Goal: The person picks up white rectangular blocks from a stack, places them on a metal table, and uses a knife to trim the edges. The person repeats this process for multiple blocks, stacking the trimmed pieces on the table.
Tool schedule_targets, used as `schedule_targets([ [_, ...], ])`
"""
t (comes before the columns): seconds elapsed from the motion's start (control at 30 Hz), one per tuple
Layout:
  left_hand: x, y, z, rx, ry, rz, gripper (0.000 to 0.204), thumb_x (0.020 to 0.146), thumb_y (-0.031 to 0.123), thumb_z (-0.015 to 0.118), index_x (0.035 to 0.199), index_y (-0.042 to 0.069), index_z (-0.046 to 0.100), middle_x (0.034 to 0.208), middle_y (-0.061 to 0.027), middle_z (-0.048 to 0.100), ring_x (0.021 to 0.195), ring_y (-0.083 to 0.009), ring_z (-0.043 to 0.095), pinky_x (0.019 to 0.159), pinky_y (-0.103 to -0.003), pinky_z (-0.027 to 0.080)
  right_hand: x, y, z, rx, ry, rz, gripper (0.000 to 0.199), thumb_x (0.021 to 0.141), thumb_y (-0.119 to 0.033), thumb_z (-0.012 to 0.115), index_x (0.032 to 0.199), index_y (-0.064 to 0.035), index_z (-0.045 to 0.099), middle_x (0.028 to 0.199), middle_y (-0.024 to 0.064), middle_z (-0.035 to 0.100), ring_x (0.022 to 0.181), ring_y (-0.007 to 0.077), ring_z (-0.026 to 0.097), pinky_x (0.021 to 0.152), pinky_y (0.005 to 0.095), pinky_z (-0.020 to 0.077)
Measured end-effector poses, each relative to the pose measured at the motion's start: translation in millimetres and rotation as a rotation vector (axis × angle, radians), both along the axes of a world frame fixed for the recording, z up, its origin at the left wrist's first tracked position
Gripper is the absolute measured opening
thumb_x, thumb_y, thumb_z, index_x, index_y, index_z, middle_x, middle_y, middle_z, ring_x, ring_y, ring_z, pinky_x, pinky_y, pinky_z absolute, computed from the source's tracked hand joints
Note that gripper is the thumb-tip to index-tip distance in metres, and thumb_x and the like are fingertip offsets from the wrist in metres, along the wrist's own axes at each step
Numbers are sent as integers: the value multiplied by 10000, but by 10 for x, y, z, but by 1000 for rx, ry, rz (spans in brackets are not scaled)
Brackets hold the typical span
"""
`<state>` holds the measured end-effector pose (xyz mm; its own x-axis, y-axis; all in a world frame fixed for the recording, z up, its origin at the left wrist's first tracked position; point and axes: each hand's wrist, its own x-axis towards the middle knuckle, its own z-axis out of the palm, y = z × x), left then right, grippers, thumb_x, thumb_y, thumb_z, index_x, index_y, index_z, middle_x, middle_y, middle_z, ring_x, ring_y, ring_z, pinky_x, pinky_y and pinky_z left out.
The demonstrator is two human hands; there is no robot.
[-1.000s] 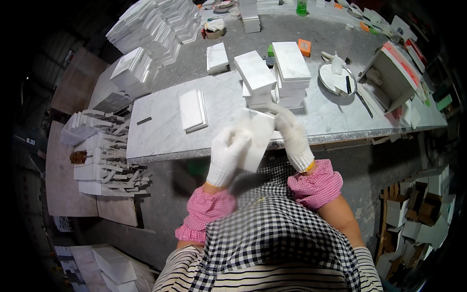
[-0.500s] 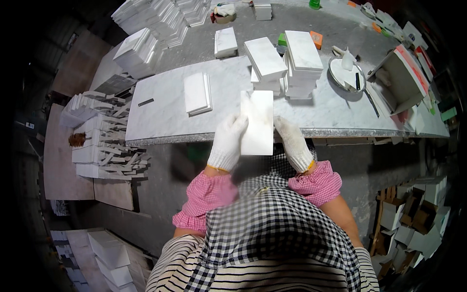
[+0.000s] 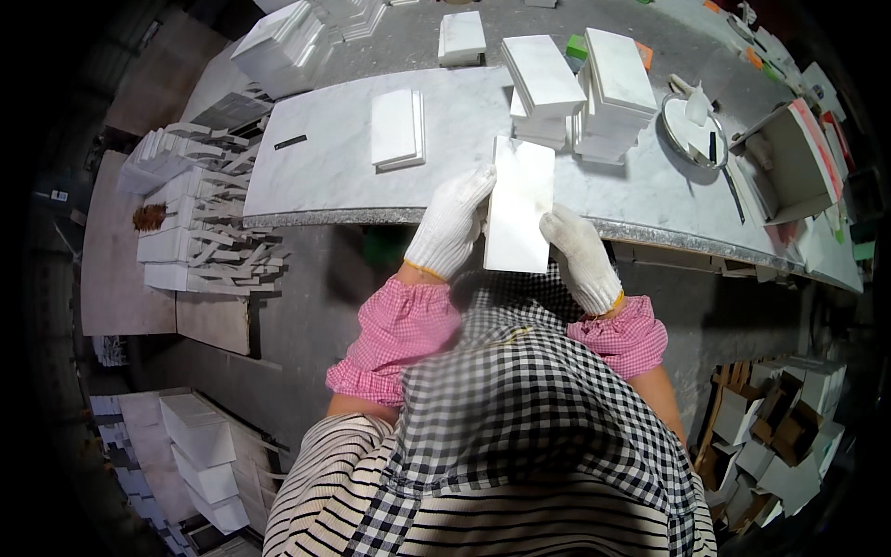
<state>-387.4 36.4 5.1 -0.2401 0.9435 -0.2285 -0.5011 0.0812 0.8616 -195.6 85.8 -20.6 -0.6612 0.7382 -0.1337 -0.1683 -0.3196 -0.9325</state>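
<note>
A white rectangular stone tile (image 3: 518, 209) is held upright between my two gloved hands, just off the front edge of the marble-topped table (image 3: 325, 190). My left hand (image 3: 449, 225) is closed on its left edge. On the tile's lower right edge my right hand (image 3: 583, 260) is closed, with its thumb side over the face. A low pile of similar tiles (image 3: 396, 128) lies beyond my left hand. Behind the held tile stand two taller tile stacks, one nearer the middle (image 3: 543, 79) and one farther right (image 3: 617, 79).
At the right are a round metal tray (image 3: 722, 160) with a white bottle (image 3: 697, 104), a black-handled tool (image 3: 735, 193) and an open box (image 3: 794, 172). A small dark strip (image 3: 290, 142) lies at the table's left. Stacked pieces with protruding strips (image 3: 190, 223) stand beside it.
The tile has tilted slightly, its top leaning right. My right hand has come onto its right edge, where before it was beside it. The whole view has shifted a little.
</note>
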Motion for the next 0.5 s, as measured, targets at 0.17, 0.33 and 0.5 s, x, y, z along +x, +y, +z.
schedule_targets([
  [0.17,41,-32,58,5,-47,42,377,1034,289,650,1259,-12,667,1167,-97,716,1055,-185,667,940,-360,535,15,-78,200,207,-229,-88,458,1006,-321,615,1238,71,661,1029,79,715,897,139,640,801,286,520],
  [0.33,65,2,11,48,226,-75,564,972,385,721,1374,12,589,1220,-66,666,1135,-168,609,979,-343,494,-87,-181,305,634,-553,-213,319,908,-341,706,1076,-72,742,844,139,708,776,271,697,714,370,547],
  [0.5,128,-3,100,104,316,-170,853,858,365,816,1531,48,398,1366,-64,540,1274,-177,503,1095,-356,410,-75,-177,256,963,-549,-271,275,844,-292,755,1035,-93,749,809,129,700,768,325,688,695,419,542],
])
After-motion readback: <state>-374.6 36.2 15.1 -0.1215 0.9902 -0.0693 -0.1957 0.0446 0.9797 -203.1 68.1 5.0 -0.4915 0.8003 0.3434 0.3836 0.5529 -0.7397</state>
